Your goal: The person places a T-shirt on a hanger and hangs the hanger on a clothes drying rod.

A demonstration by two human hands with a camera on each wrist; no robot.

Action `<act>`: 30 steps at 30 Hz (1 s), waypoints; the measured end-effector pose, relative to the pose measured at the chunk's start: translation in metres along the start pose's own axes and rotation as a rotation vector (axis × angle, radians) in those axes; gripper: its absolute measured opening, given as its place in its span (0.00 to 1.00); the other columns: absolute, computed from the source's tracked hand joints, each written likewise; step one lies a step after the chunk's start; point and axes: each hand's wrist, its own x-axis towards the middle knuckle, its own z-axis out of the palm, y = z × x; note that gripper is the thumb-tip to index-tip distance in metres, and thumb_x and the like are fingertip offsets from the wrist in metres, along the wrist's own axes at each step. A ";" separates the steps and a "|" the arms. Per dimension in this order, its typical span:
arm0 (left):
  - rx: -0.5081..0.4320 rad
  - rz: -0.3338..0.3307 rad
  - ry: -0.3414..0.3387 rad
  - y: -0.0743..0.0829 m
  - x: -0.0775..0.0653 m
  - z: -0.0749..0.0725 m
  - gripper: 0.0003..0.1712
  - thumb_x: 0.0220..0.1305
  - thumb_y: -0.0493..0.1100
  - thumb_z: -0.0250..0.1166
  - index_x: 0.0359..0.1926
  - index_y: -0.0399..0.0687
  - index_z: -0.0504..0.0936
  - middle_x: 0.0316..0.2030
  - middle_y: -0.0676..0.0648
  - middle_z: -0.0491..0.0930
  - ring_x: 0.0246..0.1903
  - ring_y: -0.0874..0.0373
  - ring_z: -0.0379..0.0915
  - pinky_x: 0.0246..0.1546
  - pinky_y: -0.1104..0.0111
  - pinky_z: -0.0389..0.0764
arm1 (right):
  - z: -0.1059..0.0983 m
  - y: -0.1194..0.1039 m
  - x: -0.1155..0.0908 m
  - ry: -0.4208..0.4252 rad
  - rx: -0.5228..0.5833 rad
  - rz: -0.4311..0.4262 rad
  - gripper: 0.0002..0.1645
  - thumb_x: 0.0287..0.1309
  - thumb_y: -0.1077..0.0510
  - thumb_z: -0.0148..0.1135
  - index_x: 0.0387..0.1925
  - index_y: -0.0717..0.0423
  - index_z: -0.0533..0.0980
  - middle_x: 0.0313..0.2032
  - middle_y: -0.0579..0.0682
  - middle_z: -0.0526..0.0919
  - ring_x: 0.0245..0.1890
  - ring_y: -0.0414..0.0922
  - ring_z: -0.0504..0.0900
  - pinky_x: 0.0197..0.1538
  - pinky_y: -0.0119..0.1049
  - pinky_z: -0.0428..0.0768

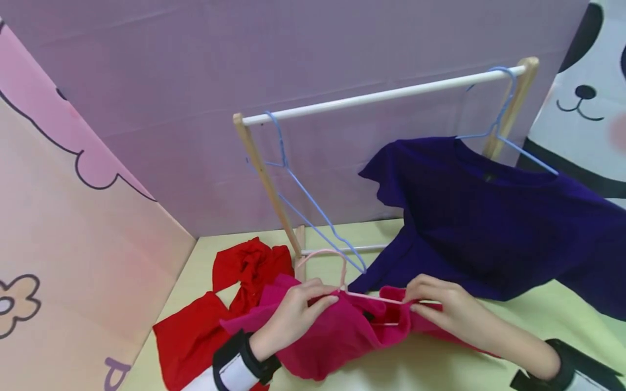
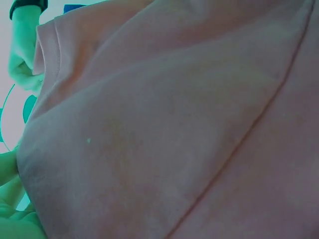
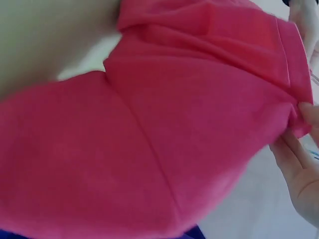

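Observation:
A magenta T-shirt (image 1: pixel 327 347) lies bunched near the front in the head view, with a pale pink hanger (image 1: pixel 344 269) partly inside its neck opening. The hook of that hanger sticks up above the collar. My left hand (image 1: pixel 295 312) pinches the collar fabric beside the base of the hook. On the other side, my right hand (image 1: pixel 447 307) pinches the collar edge by the hanger's arm. Cloth hides the hanger's far ends. Shirt fabric (image 3: pixel 149 124) fills much of the right wrist view, where the right fingers grip its hem-like edge. The left wrist view is mostly cloth.
Behind stands a rack with a white rail (image 1: pixel 381 98) and wooden posts. A bare blue hanger (image 1: pixel 313 201) hangs at its left, and a navy T-shirt (image 1: pixel 469 228) on another blue hanger (image 1: pixel 508 103) at its right. Crumpled red clothing (image 1: pixel 195 331) lies left on the yellow table.

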 end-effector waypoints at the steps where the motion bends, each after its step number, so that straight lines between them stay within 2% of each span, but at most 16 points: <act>1: 0.001 -0.005 0.003 0.001 0.000 0.000 0.12 0.56 0.40 0.61 0.41 0.44 0.82 0.23 0.54 0.71 0.24 0.67 0.63 0.23 0.78 0.66 | 0.002 0.000 -0.001 -0.004 0.019 0.042 0.10 0.47 0.65 0.64 0.34 0.52 0.78 0.36 0.43 0.76 0.34 0.34 0.76 0.38 0.19 0.72; 4: -0.004 -0.010 0.007 0.002 -0.001 0.001 0.11 0.56 0.40 0.61 0.41 0.44 0.82 0.24 0.54 0.72 0.25 0.66 0.64 0.24 0.78 0.67 | 0.005 -0.002 -0.005 -0.016 0.086 0.201 0.18 0.41 0.70 0.66 0.39 0.60 0.76 0.40 0.52 0.76 0.32 0.35 0.79 0.35 0.21 0.74; 6: -0.009 0.001 0.004 0.003 -0.001 0.001 0.12 0.56 0.40 0.61 0.41 0.42 0.81 0.25 0.53 0.73 0.25 0.66 0.65 0.24 0.77 0.68 | 0.006 -0.003 -0.008 -0.039 0.079 0.320 0.17 0.43 0.67 0.66 0.39 0.63 0.76 0.38 0.51 0.79 0.29 0.33 0.80 0.32 0.21 0.75; 8: -0.014 0.013 -0.003 0.003 0.000 0.002 0.12 0.56 0.39 0.61 0.42 0.41 0.81 0.25 0.52 0.74 0.26 0.66 0.65 0.24 0.78 0.68 | 0.006 -0.003 -0.009 -0.059 0.037 0.372 0.13 0.44 0.64 0.65 0.36 0.61 0.77 0.33 0.49 0.81 0.29 0.31 0.78 0.31 0.21 0.74; 12: -0.018 0.019 -0.018 0.005 0.003 0.005 0.12 0.54 0.37 0.62 0.41 0.39 0.81 0.24 0.51 0.73 0.25 0.67 0.64 0.23 0.79 0.67 | 0.009 -0.005 -0.010 -0.072 -0.030 0.348 0.05 0.47 0.61 0.64 0.30 0.52 0.81 0.29 0.40 0.83 0.31 0.29 0.77 0.33 0.19 0.72; 15: -0.029 0.017 -0.023 0.015 0.005 0.003 0.12 0.53 0.33 0.62 0.40 0.36 0.81 0.22 0.49 0.72 0.23 0.68 0.61 0.21 0.79 0.65 | 0.012 -0.005 -0.009 -0.051 -0.021 0.317 0.06 0.47 0.61 0.64 0.31 0.52 0.81 0.30 0.40 0.83 0.33 0.30 0.78 0.36 0.17 0.71; 20: -0.030 0.039 -0.017 0.033 0.008 0.000 0.11 0.52 0.29 0.62 0.39 0.31 0.81 0.21 0.48 0.71 0.22 0.69 0.59 0.21 0.80 0.63 | 0.018 -0.005 -0.007 0.001 -0.004 0.337 0.08 0.46 0.63 0.64 0.32 0.53 0.81 0.31 0.41 0.83 0.35 0.31 0.78 0.38 0.17 0.71; 25: -0.023 0.056 -0.016 0.013 0.006 0.010 0.12 0.54 0.35 0.62 0.41 0.36 0.81 0.22 0.50 0.71 0.23 0.69 0.61 0.22 0.79 0.65 | 0.016 -0.006 -0.012 0.061 -0.020 0.375 0.11 0.44 0.65 0.65 0.31 0.48 0.80 0.30 0.37 0.80 0.33 0.31 0.76 0.38 0.17 0.70; 28: -0.008 0.085 -0.012 0.001 0.004 0.015 0.13 0.56 0.39 0.61 0.43 0.40 0.80 0.24 0.52 0.73 0.25 0.68 0.64 0.24 0.79 0.67 | 0.007 -0.007 -0.016 0.093 -0.030 0.348 0.14 0.42 0.67 0.65 0.31 0.46 0.79 0.29 0.36 0.80 0.31 0.31 0.75 0.36 0.16 0.69; 30: -0.003 0.087 -0.008 0.000 0.003 0.014 0.13 0.56 0.40 0.61 0.43 0.42 0.81 0.25 0.52 0.73 0.25 0.68 0.64 0.25 0.79 0.67 | -0.001 -0.007 -0.019 0.108 -0.025 0.329 0.16 0.41 0.69 0.65 0.31 0.46 0.79 0.28 0.37 0.79 0.30 0.31 0.74 0.36 0.17 0.69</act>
